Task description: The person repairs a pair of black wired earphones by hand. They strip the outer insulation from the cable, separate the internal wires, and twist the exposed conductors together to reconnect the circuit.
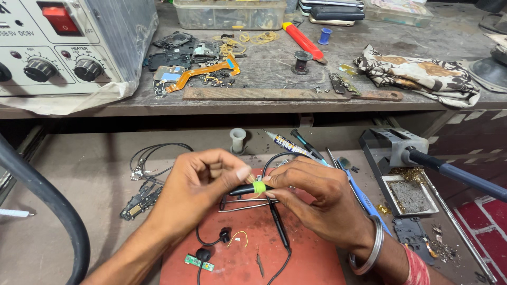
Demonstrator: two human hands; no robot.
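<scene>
My left hand (198, 182) and my right hand (317, 198) meet over a red work mat (311, 264). Between their fingertips they pinch a small black cable part wrapped in a yellow-green band (257, 187). A thin black cable (280, 227) runs down from it across the mat. A metal bangle sits on my right wrist. On the mat below lie black earbuds (224, 234), a small green circuit board (199, 262), a short yellow wire (240, 236) and metal tweezers (248, 203).
A soldering iron (454, 174) rests in its stand (393, 148) at right, beside a tray (409, 196). Screwdrivers and a tube (296, 145) lie behind the hands. The upper shelf holds a grey rework station (58, 47), phone parts (185, 55), a long file (274, 94) and a patterned cloth (422, 74).
</scene>
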